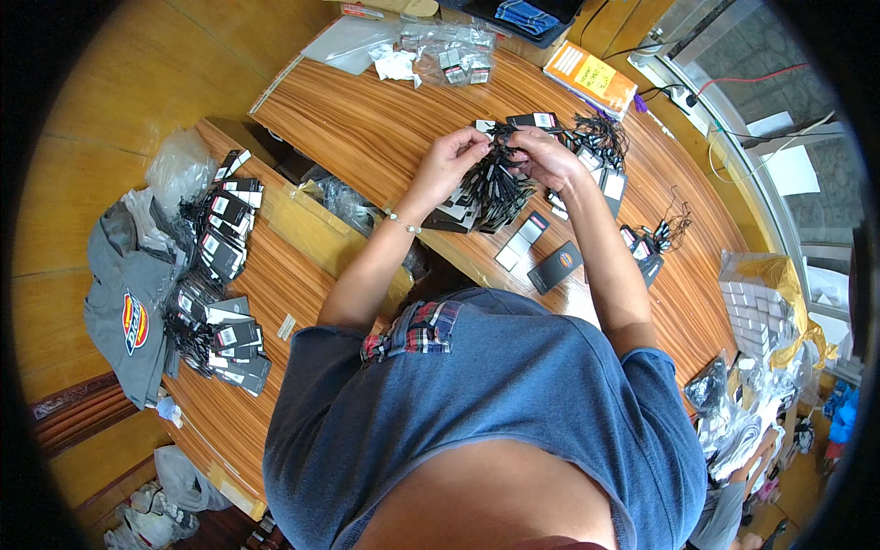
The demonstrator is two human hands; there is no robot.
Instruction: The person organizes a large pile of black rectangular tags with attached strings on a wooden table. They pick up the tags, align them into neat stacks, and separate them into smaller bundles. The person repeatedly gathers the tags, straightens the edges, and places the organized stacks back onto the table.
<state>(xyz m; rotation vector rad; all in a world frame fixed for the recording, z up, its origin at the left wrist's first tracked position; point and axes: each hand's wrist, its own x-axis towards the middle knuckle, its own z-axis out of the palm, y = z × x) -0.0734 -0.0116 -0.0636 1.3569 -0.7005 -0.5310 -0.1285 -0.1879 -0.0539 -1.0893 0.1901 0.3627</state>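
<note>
A thick bundle of black hang-tag strings (pixel 500 192) is between my hands at the table's front edge. My left hand (pixel 451 163) is closed, its thumb and fingers pinching the strings at the top of the bundle. From the other side my right hand (pixel 548 160) grips the same strings with bent fingers; exactly which strands each holds is too small to tell. Black and white hang tags (pixel 451 213) hang under the bundle, partly hidden by it. Just in front lie a white-faced tag (pixel 522 240) and a black tag (pixel 556 267) with a small coloured logo.
More strung tags (pixel 600 142) lie beyond my right hand, and a small bunch (pixel 649 246) sits farther right. Left, several tag stacks (pixel 229 229) rest beside a grey garment (pixel 124 284). An orange booklet (pixel 589 75) and plastic bags (pixel 449 50) are at the back; a wrapped package (pixel 756 307) stands right.
</note>
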